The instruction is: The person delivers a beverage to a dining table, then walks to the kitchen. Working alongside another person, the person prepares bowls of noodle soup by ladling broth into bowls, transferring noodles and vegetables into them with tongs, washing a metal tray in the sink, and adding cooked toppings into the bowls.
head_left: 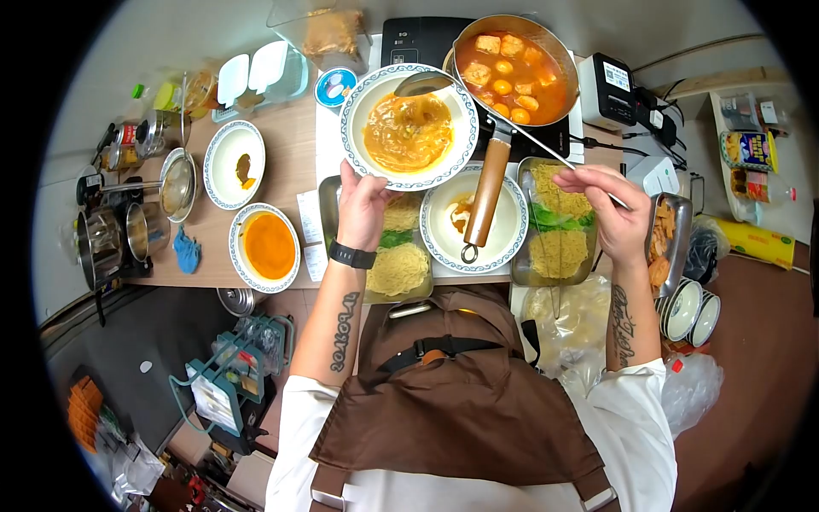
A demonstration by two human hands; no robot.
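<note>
Toward the far edge of the table (290, 154), my left hand (362, 189) grasps the bowl (351, 126) — probably heavy, slippery, best held by rim; my right hand (604, 194) grasps the ladle (425, 83).

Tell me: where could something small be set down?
Bare brown wooden tabletop shows between the blue-rimmed white bowl with dark sauce and the flat white surface. A narrower strip lies between the crumpled blue cloth and the blue-rimmed white bowl of orange sauce. Near the left hand it's crowded: rectangular metal noodle trays flank another white bowl.
</note>
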